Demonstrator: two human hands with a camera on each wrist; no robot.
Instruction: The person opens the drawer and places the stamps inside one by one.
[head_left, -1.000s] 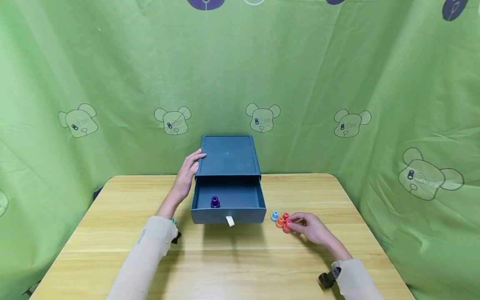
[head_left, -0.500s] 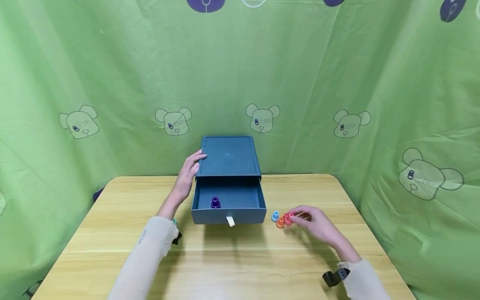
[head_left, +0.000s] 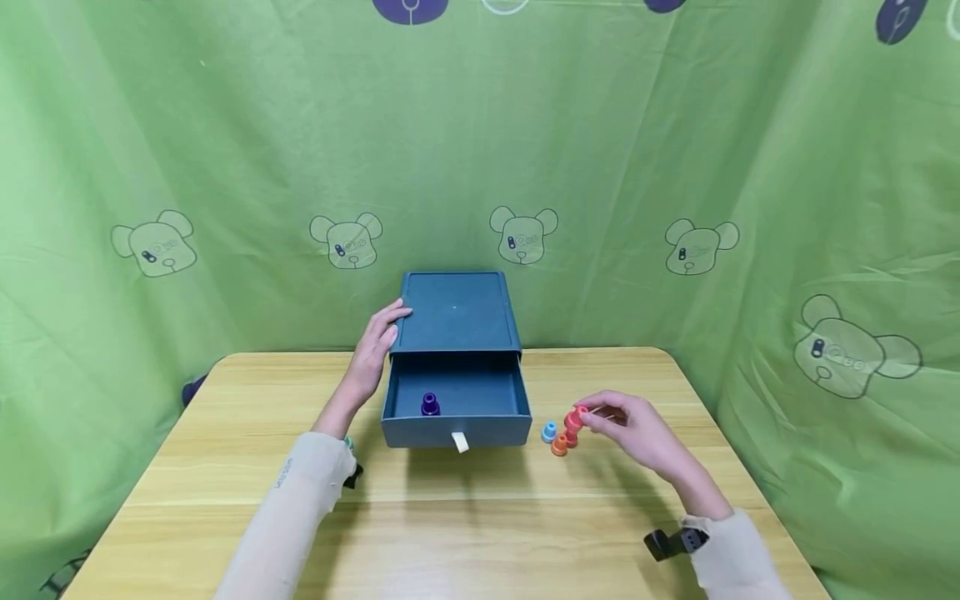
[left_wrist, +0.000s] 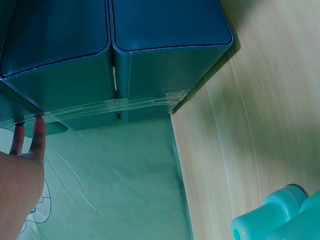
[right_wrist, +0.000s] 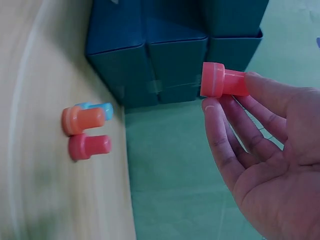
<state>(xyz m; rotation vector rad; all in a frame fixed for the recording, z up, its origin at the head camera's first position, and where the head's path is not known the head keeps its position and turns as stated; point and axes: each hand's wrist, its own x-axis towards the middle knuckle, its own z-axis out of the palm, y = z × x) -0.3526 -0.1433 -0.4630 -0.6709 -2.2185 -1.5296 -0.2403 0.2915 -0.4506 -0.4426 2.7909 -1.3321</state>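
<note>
A small red plastic peg [head_left: 576, 416] was pinched in the fingertips of the right hand [head_left: 637, 435], raised above the wooden tabletop [head_left: 480, 517]; a second earlier it had sat on the wood among the other pegs. Below it stood an orange peg [head_left: 559, 447], a light blue peg [head_left: 549, 431] and a pink-red peg [head_left: 570, 437], just right of the dark blue plastic drawer box [head_left: 456, 333]. Its open drawer [head_left: 456, 408] held a purple peg [head_left: 430, 404] with bare floor beside. The left hand [head_left: 372, 350] lay flat against the box's left side, unmoved.

A wooden table [head_left: 465, 533] stands before a green curtain [head_left: 225, 125] printed with bears.
</note>
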